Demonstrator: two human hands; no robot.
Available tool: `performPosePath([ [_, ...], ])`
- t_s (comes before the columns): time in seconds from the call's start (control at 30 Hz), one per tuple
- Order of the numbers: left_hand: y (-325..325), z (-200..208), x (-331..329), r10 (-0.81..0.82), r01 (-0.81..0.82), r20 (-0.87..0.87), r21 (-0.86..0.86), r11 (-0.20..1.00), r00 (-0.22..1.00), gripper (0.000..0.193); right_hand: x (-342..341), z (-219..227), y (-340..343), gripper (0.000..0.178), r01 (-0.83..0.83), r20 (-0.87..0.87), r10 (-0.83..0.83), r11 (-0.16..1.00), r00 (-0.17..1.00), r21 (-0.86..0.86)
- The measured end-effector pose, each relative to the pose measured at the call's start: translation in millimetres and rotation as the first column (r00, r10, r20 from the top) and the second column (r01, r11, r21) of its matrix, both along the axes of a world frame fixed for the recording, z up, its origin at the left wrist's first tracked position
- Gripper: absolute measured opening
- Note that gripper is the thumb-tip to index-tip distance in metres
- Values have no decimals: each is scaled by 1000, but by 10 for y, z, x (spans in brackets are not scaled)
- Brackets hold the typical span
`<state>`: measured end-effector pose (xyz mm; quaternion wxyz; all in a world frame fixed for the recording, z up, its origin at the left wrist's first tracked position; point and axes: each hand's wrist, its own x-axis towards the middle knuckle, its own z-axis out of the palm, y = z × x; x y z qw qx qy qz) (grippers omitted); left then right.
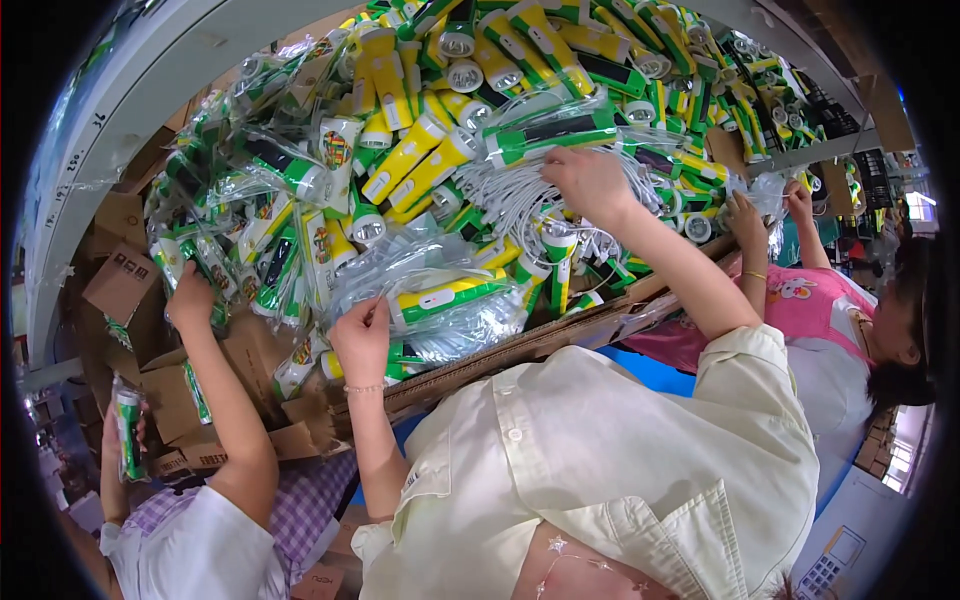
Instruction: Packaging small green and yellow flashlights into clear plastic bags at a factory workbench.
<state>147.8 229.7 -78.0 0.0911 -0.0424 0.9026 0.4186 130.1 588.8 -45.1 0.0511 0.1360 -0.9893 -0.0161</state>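
Observation:
My left hand (362, 338) is closed in a pinch at the edge of a clear plastic bag (400, 275). Beside its fingertips a yellow and green flashlight (450, 298) lies on the heap of bags. Farther right, my right hand (592, 185) has its fingers curled over a bundle of thin white cables (510, 205). Its fingertips come against the lower edge of a green flashlight with a dark panel (555, 132). Exactly what they pinch is hidden.
Yellow and green flashlights (410, 165) pile up behind my hands, inside a cardboard edge (480, 362). At left, a co-worker's hand (192, 298) reaches into bagged flashlights; the other holds one (130, 430). Another co-worker's hands (748, 220) handle plastic at right. Open cartons (170, 400) stand at left.

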Motion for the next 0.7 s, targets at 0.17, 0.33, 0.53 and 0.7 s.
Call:
performPosePath([
  [0.17, -61, -89, 24, -28, 30, -115, 13, 999, 993, 21, -23, 215, 129, 15, -20, -44, 24, 995, 999, 97],
  [0.33, -99, -128, 11, -14, 18, -98, 36, 999, 995, 25, -79, 1240, -390, 14, -184, -180, 77, 676, 981, -714],
  [0.53, -45, -99, -78, -1, 1, 25, 25, 1000, 1000, 26, 5, 1208, -1402, 16, -253, -239, 310, 8, 920, -967],
  [0.7, -72, -334, -48, 32, -8, -82, 282, 959, 996, 20, 163, 33, -1675, 11, -459, -226, 462, 488, 857, -742],
])
